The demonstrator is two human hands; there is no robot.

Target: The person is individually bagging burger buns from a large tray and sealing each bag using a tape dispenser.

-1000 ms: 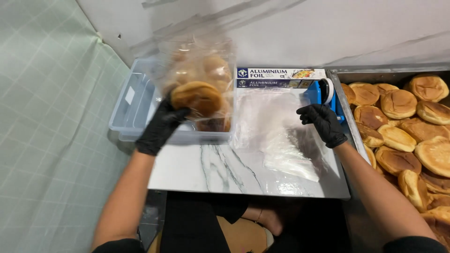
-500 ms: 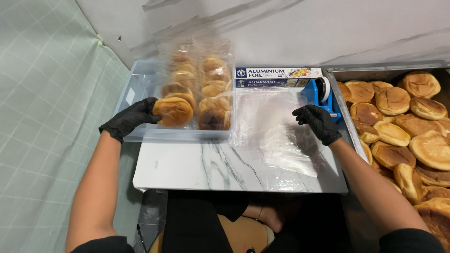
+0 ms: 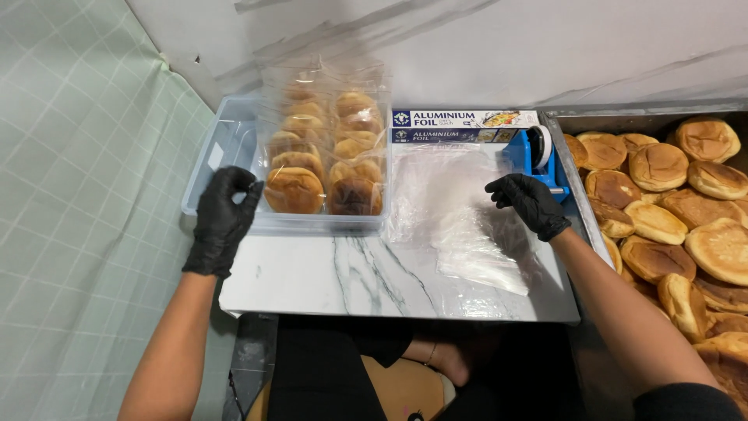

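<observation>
Head view, looking down on a small marble-topped table (image 3: 312,281). The left hand (image 3: 224,218), black-gloved, rests curled at the left of the frame, just beside the near left corner of a clear plastic bin (image 3: 222,148), fingers loose and clamped on nothing. Bagged buns (image 3: 323,148) sit in the bin in two rows running away toward the wall; glare on the wrapping blurs the far ones. The right hand (image 3: 530,204), fingers bent, touches a stack of clear plastic bags (image 3: 467,226) at centre right; whether it pinches one is unclear. Its long side runs away from the viewer.
</observation>
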